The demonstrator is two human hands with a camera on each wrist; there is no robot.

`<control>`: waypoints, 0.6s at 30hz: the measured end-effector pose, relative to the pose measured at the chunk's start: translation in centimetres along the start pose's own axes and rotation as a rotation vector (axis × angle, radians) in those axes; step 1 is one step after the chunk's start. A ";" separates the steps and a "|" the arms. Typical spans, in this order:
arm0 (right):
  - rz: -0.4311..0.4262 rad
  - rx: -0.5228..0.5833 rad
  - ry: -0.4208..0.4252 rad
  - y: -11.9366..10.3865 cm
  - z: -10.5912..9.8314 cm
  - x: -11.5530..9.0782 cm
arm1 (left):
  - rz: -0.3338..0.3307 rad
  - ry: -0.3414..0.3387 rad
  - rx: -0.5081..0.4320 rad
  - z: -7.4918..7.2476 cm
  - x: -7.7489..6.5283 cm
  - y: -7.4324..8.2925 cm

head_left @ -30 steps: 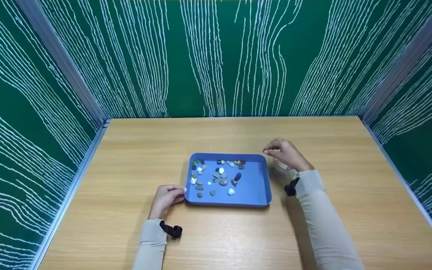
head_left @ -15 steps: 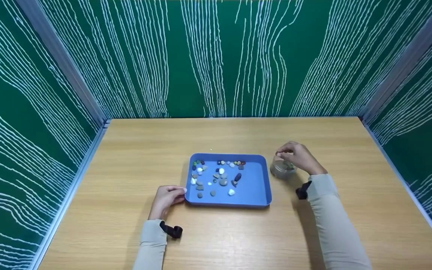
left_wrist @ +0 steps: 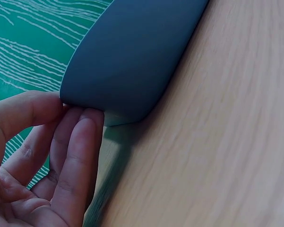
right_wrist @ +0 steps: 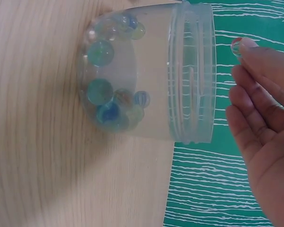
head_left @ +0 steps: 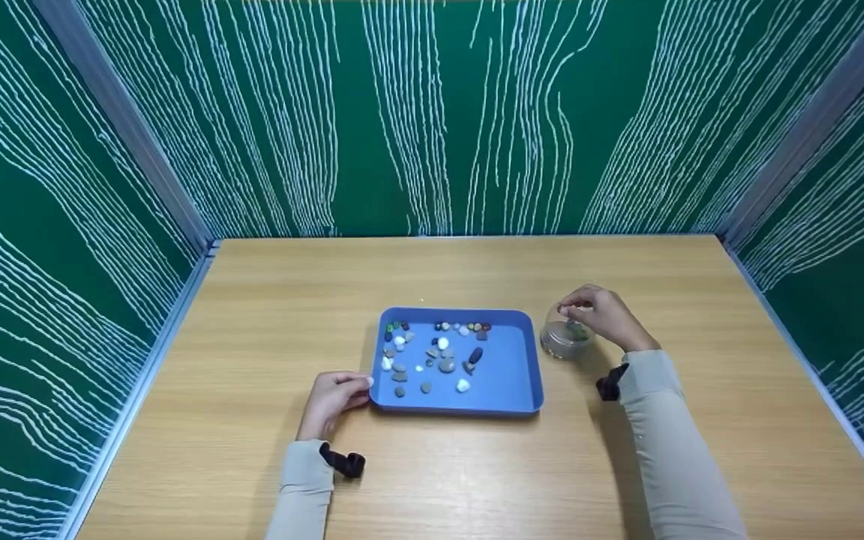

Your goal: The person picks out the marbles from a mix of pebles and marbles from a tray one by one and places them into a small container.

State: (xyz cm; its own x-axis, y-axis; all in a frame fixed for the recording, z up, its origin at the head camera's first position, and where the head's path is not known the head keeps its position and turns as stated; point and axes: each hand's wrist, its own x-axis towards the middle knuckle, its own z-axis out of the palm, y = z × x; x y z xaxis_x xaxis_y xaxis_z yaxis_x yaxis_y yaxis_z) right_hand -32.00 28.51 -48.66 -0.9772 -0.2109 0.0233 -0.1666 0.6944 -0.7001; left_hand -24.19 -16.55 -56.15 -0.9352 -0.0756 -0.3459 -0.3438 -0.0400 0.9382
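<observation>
My left hand (head_left: 332, 401) pinches the near left corner of a blue tray (head_left: 508, 371). In the left wrist view the thumb lies at the rim and the fingers press the tray's outer wall (left_wrist: 127, 56). My right hand (head_left: 603, 317) is above a clear plastic jar (right_wrist: 153, 71) standing just right of the tray. Between thumb and forefinger it pinches a small clear marble (right_wrist: 236, 47) with a red streak, just outside the jar's open mouth. Several green, blue and clear marbles (right_wrist: 100, 91) lie at the jar's bottom.
Several pebbles (head_left: 446, 364) and small coloured stones are spread over the tray, mostly its left and middle. A tiny white speck (head_left: 422, 300) lies behind the tray. Green walls (head_left: 627, 90) with white lines enclose the wooden table (head_left: 439, 480).
My right hand has moved right from beside the tray's far right corner to above the jar, carrying the marble. In the last half second it shifted only slightly. My left hand stays put.
</observation>
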 end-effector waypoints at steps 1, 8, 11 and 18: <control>0.004 0.001 -0.002 0.0 0.0 0.0 | -0.001 0.001 0.001 0.0 0.0 0.0; 0.032 0.004 -0.018 0.0 -0.3 -0.3 | -0.001 0.000 -0.019 0.0 -0.3 0.2; 0.032 0.004 -0.021 0.0 -0.5 -0.3 | -0.001 -0.002 -0.026 0.0 -0.4 0.3; 0.047 -0.002 -0.030 0.3 -0.7 -0.3 | -0.001 -0.007 0.003 0.1 -0.3 0.2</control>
State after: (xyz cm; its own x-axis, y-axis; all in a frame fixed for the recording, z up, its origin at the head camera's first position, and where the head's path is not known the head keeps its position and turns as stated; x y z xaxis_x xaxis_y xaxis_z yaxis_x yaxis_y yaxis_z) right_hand -31.80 29.28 -48.43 -0.9795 -0.1992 -0.0310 -0.1213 0.7050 -0.6988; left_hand -23.98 -16.47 -55.82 -0.9355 -0.0689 -0.3465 -0.3446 -0.0372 0.9380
